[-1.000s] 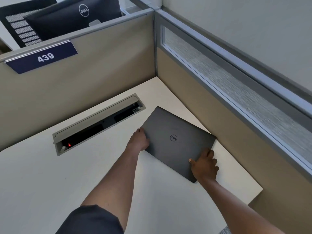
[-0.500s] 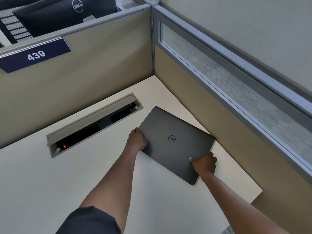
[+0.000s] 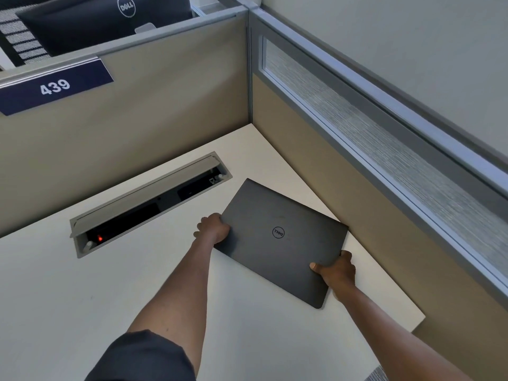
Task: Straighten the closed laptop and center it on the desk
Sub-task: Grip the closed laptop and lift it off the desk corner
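Observation:
A closed dark grey laptop with a round logo lies skewed on the white desk, near the desk's right side and close to the right partition. My left hand grips the laptop's left corner, fingers curled around the edge. My right hand holds the near right edge, thumb on the lid and fingers under or behind it. The laptop's near right corner looks slightly raised off the desk, though I cannot tell for sure.
An open grey cable tray with a red light is set into the desk left of the laptop. Beige partitions wall the back and right. A blue sign reading 439 hangs at the back left. The desk's right edge ends near my right arm.
My right hand has shifted from lying on the lid's corner to gripping its edge. The laptop has turned only slightly; my left hand keeps its hold.

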`<act>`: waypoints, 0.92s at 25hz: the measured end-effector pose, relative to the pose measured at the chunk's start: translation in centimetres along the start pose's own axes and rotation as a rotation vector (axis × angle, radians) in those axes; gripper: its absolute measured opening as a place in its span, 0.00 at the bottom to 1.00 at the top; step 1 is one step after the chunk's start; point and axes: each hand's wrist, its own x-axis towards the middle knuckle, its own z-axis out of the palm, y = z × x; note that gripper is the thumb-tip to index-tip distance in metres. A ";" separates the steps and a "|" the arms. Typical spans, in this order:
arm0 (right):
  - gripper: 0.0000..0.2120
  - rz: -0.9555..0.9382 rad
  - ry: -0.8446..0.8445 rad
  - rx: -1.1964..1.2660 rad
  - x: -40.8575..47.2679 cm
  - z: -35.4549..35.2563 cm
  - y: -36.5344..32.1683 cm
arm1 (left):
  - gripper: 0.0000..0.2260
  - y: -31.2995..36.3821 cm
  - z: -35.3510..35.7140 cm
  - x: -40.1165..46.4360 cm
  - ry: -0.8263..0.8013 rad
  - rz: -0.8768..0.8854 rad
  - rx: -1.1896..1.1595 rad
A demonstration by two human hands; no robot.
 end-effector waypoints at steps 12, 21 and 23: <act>0.32 -0.054 -0.218 0.028 0.3 -1.5 1.1 | 0.13 -5.1 1.3 -3.9 -0.016 -0.020 -0.452; 0.30 -0.224 -0.314 -0.053 -2.2 -1.5 -1.8 | 0.09 -10.5 0.0 -9.3 -0.004 -0.089 -0.760; 0.29 -0.265 -0.337 -0.095 -3.4 -0.9 -2.9 | 0.09 -12.8 -0.5 -11.0 0.045 -0.121 -0.827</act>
